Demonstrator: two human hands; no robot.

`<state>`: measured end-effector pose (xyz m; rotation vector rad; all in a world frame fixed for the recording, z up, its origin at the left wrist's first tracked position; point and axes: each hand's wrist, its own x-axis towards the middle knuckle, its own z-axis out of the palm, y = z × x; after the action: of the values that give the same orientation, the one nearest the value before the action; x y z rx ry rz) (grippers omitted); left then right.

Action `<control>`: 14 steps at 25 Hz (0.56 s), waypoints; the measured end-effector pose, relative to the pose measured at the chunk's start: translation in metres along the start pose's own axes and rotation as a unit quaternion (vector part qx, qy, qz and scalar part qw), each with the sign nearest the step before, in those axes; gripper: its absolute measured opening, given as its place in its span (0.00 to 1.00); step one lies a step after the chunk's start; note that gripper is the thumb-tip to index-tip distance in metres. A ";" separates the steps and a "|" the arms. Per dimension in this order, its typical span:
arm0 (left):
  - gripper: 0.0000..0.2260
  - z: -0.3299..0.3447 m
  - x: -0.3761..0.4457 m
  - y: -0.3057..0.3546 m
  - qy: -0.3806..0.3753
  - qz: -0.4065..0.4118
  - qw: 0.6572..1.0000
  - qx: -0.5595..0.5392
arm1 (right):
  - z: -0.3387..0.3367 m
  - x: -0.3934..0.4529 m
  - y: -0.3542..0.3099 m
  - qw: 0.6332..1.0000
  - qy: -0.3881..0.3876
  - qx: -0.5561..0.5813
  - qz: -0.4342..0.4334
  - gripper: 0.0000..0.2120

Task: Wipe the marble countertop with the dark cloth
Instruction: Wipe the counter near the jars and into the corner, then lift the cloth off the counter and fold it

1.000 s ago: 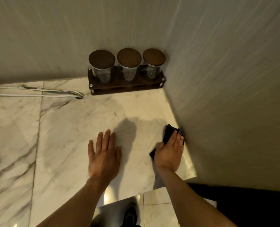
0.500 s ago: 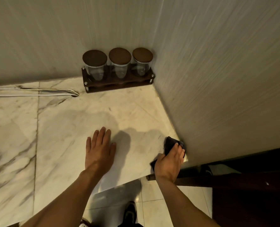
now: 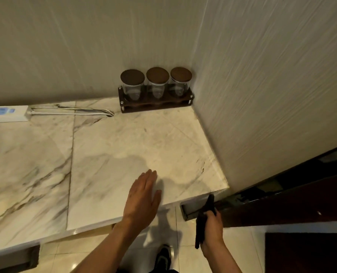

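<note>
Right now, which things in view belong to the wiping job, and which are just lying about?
Part of the job:
- dark cloth, gripped in the right hand, off the counter's front edge
- white veined marble countertop
- left hand, flat on the marble

Just lying about:
- three clear glass jars with brown lids in a dark wooden rack
- white power strip and cable

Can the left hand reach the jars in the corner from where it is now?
Probably yes: bare countertop lies between the left hand and the jars, with nothing in the way.
</note>
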<state>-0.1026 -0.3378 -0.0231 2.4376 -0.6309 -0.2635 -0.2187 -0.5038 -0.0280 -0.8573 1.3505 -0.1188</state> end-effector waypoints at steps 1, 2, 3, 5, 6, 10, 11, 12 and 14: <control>0.24 -0.002 -0.004 0.006 -0.007 -0.002 0.999 -0.038 | -0.005 -0.009 -0.002 0.996 -0.045 0.040 0.070 0.16; 0.23 -0.004 -0.008 0.013 -0.022 -0.010 0.997 -0.076 | -0.009 -0.021 -0.005 0.986 -0.088 0.067 0.125 0.13; 0.22 -0.006 -0.013 0.018 -0.046 -0.027 0.992 -0.112 | -0.013 -0.029 -0.006 0.974 -0.132 0.088 0.162 0.11; 0.17 -0.011 -0.022 0.026 -0.101 -0.085 0.972 -0.193 | -0.019 -0.046 -0.011 0.952 -0.195 0.105 0.213 0.16; 0.15 -0.015 -0.025 0.028 -0.128 -0.120 0.954 -0.244 | -0.021 -0.054 -0.013 0.945 -0.214 0.100 0.224 0.18; 0.18 -0.036 -0.036 0.024 -0.258 -0.211 0.877 -0.346 | -0.018 -0.071 -0.012 0.924 -0.274 0.072 0.258 0.24; 0.18 -0.042 -0.039 0.023 -0.279 -0.228 0.863 -0.355 | -0.014 -0.078 -0.014 0.918 -0.289 0.054 0.265 0.25; 0.17 -0.049 -0.043 0.023 -0.292 -0.242 0.851 -0.364 | -0.011 -0.085 -0.016 0.914 -0.300 0.038 0.270 0.25; 0.14 -0.062 -0.048 0.021 -0.295 -0.252 0.840 -0.380 | 0.000 -0.098 -0.022 0.908 -0.321 0.011 0.268 0.26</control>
<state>-0.1316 -0.2974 0.0409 1.6585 -0.0463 -1.2538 -0.2358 -0.4662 0.0637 -0.4141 0.9046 0.5363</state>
